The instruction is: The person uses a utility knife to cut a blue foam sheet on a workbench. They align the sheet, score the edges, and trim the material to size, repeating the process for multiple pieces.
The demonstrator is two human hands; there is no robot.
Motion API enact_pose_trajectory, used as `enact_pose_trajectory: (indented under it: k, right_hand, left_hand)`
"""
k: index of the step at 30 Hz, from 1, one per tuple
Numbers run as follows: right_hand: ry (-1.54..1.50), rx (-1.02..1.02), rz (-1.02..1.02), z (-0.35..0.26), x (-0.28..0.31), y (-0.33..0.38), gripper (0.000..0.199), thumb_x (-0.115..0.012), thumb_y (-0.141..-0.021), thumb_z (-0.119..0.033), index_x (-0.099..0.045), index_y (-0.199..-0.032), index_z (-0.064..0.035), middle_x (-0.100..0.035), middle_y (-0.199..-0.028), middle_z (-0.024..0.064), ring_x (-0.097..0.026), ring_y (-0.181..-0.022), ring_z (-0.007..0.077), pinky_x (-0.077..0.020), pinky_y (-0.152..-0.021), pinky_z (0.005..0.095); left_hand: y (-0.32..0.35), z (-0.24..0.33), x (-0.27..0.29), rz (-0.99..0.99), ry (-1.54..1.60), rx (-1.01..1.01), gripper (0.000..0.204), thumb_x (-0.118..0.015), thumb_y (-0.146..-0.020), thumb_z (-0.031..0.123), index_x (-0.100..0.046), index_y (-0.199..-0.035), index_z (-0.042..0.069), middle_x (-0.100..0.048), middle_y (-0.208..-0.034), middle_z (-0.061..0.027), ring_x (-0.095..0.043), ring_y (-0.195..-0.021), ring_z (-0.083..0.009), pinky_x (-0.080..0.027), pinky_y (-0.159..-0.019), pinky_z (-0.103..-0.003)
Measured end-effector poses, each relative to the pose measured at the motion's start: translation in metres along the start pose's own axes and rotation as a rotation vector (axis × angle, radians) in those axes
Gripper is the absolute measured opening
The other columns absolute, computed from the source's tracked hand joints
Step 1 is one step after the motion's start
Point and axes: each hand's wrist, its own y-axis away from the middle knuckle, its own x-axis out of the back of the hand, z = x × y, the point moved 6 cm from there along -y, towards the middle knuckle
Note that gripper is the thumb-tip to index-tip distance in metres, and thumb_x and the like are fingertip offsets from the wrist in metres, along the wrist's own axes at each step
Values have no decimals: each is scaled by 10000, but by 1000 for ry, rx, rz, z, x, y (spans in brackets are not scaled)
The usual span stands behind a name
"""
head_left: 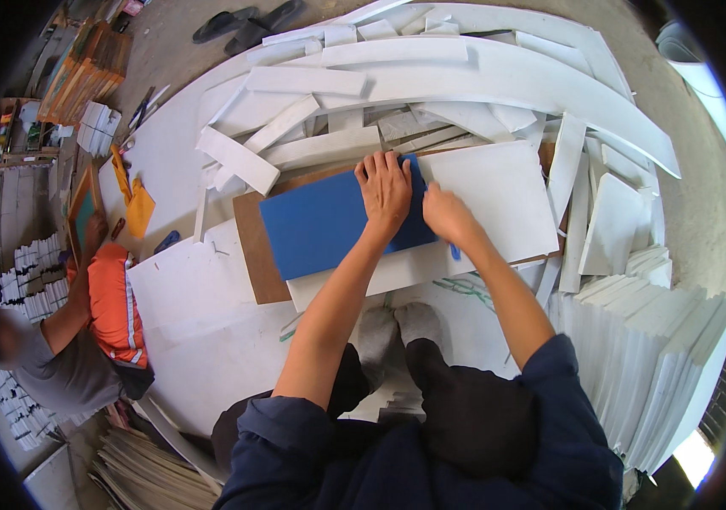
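Head view; left hand (pixel 387 194) rests on blue board (pixel 316 225).

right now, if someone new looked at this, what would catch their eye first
Probably the bright blue board in the middle, the left hand spread on it and the right hand at its right end. Then the white strips heaped beyond it, and the orange cloth by the co-worker at far left.
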Motion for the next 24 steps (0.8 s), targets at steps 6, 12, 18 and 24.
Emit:
enact_pose_trajectory:
  k: [6, 12, 18, 24]
  right_hand:
    - [64, -98, -157, 9, -7, 65, 256, -391, -891, -189, -488, -958, 38, -610, -836, 273, -599, -821, 428, -471, -749, 488]
    - [166, -14, 21, -15, 32, 55, 232, -411, -893, -197, -481, -891, 23, -624, -737, 227, -629, -728, 386, -496, -679, 470]
    - [170, 74, 186, -29, 34, -8, 209, -435, -881, -184, -481, -884, 20, -629, -743, 221, -639, -729, 363, -511, -653, 440]
    - [90, 22, 102, -27, 24, -26, 248, -357, -881, -158, -475, -945, 51, -609, -838, 285, -601, -812, 432, -478, -736, 492]
  left_hand:
    - [-1, -1, -1, -5, 8, 6, 236, -469, -875, 267, -531, -933, 47, -516, -891, -102, -464, -924, -261, -305, -881, -398]
    - [-2, -2, 0, -100, -3, 65, 249, -443, -890, 263, -538, -949, 41, -541, -920, -100, -480, -944, -268, -301, -879, -404]
    - [-3, -3, -2, -108, 25, 75, 243, -444, -889, 260, -534, -931, 38, -536, -909, -98, -472, -948, -264, -295, -877, -405]
    - [-3, -3, -5, -108, 16, 67, 239, -452, -888, 262, -528, -912, 36, -534, -908, -101, -471, -939, -264, -301, -864, -405]
